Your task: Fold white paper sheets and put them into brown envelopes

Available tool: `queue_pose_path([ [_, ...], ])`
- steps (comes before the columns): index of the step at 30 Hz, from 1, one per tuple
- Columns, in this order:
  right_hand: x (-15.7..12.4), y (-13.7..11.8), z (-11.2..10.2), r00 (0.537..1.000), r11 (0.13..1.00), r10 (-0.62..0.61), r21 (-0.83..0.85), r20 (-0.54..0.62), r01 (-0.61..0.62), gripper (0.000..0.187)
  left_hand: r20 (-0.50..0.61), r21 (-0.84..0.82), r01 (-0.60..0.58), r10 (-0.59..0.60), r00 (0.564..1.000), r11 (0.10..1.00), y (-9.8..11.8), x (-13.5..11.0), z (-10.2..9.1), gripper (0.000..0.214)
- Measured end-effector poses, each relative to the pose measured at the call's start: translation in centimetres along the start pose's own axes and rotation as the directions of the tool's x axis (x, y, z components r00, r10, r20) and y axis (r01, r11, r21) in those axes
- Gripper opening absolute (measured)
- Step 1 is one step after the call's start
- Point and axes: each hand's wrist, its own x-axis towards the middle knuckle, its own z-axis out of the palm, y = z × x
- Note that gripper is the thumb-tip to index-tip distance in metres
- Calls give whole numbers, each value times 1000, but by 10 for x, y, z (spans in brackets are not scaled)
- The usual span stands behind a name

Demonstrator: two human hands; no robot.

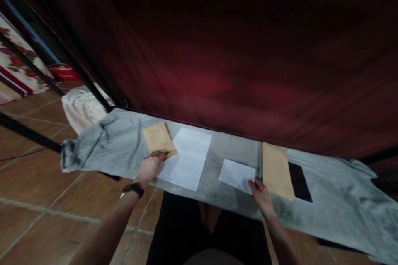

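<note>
A small brown paper envelope (158, 137) lies toward the left, its right corner overlapping a large white sheet of paper (189, 153). My left hand (152, 166), with a dark band on the wrist, has its fingers closed on the envelope's near edge; the thumb is hard to see. Further right, a smaller white paper (236, 174), seemingly folded, rests on the grey cloth. My right hand (260, 192) pinches its near right corner between thumb and fingers. Just beyond that hand lies a larger brown envelope (276, 169).
A dark flat phone-like or tablet-like object (300, 182) sits partly beside the larger envelope. The grey cloth (124, 140) covers a long, narrow surface. A dark red curtain (217, 70) hangs behind it. Dark metal bars (27, 132) and striped fabric (83, 107) are at the left.
</note>
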Motion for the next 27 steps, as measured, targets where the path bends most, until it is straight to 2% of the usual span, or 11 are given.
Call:
queue_pose_path([
  [3, -2, 2, -1, 998, 996, -49, -76, -45, 45, 52, -79, 40, 66, -63, 995, 997, 7, -2, -10, 30],
  [6, -7, -6, -2, 952, 947, -260, -233, -163, 219, 61, -177, 144, 48, -22, 984, 988, 28, -8, -26, 28],
  [8, -14, -20, 4, 894, 897, -395, -299, -213, 325, 63, -236, 252, -14, 75, 969, 968, 54, -13, -36, 23],
  [10, -24, -41, 19, 898, 910, -397, -207, -192, 358, 62, -259, 302, -79, 161, 952, 950, 91, -19, -41, 21],
  [11, -29, -52, 30, 932, 940, -340, -80, -124, 333, 61, -255, 301, -131, 212, 944, 945, 112, -23, -41, 21],
  [13, -41, -74, 54, 982, 959, -170, 242, 78, 147, 59, -246, 268, -224, 292, 924, 937, 158, -31, -34, 19],
  [14, -46, -83, 66, 977, 928, -105, 371, 187, 29, 58, -249, 243, -251, 310, 918, 937, 180, -36, -29, 17],
  [16, -53, -94, 86, 923, 829, -75, 538, 378, -153, 51, -228, 187, -322, 360, 905, 928, 219, -44, -16, 18],
  [18, -56, -97, 95, 919, 755, -96, 630, 382, -183, 38, -185, 135, -379, 399, 898, 916, 244, -51, -4, 22],
  [22, -52, -90, 79, 920, 692, -147, 702, 364, -167, 26, -120, -47, -505, 497, 859, 862, 253, -54, 6, 31],
  [27, -42, -79, 37, 841, 731, -99, 612, 532, -301, 37, -26, -198, -643, 652, 758, 740, 225, -41, -3, 98],
])
